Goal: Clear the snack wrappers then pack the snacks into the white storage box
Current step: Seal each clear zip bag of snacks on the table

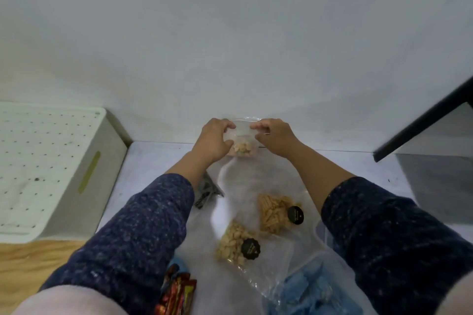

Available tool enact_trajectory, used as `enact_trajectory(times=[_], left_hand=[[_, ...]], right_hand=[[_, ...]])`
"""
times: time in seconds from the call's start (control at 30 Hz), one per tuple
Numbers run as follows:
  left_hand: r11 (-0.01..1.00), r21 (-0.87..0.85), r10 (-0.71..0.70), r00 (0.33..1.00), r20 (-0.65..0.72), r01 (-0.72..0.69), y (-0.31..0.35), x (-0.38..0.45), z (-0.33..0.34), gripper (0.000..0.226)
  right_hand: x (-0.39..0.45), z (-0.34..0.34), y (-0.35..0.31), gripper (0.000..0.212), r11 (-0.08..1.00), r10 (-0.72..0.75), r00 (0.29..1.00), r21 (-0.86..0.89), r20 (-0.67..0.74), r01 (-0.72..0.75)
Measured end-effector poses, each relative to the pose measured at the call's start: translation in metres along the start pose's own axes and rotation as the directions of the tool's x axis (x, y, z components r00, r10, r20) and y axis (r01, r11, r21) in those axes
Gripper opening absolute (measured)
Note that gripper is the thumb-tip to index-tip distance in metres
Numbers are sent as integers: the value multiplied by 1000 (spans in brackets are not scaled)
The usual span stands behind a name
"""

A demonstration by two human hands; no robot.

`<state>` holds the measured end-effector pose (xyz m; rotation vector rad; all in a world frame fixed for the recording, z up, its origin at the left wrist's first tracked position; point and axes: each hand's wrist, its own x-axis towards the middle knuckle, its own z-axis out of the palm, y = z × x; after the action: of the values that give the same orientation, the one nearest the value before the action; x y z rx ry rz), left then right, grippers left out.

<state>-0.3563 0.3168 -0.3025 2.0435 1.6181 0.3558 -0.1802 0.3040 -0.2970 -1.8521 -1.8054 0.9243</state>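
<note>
Both hands hold a clear bag of pale nuts [242, 147] up near the wall. My left hand [213, 139] pinches its top left corner and my right hand [275, 137] pinches its top right. On the white table lie a clear bag of orange stick snacks [271, 212] and, nearer to me, a clear bag of pale nuts [231, 243], each with a round black label. The white storage box [69, 174] stands at the left, covered by a dotted lid.
A dark crumpled wrapper [207, 192] lies under my left forearm. Red and gold wrappers [176, 294] sit at the bottom edge. A clear tub with blue packets [307, 289] is at the bottom right. A black-edged panel [422, 120] leans at the right.
</note>
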Motion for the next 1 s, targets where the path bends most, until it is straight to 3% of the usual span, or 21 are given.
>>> enact_trajectory(times=[0.23, 0.43, 0.7, 0.9, 1.0], left_hand=[[983, 181, -64, 992, 110, 44, 4, -4, -17, 62], [929, 369, -24, 996, 84, -9, 22, -26, -36, 55], [883, 399, 222, 969, 113, -249, 38, -108, -34, 55], [789, 431, 346, 896, 278, -438, 27, -178, 8, 58], [782, 386, 370, 862, 347, -490, 20, -206, 38, 61]], right_hand=[[-8, -22, 8, 45, 982, 5, 999, -187, 48, 4], [-47, -42, -7, 56, 902, 115, 993, -420, 9, -100], [-159, -24, -23, 61, 830, 204, 978, -520, -52, -201], [-234, 31, -8, 47, 812, 254, 965, -528, -67, -250], [-261, 58, 5, 57, 811, 268, 963, -534, -25, -239]])
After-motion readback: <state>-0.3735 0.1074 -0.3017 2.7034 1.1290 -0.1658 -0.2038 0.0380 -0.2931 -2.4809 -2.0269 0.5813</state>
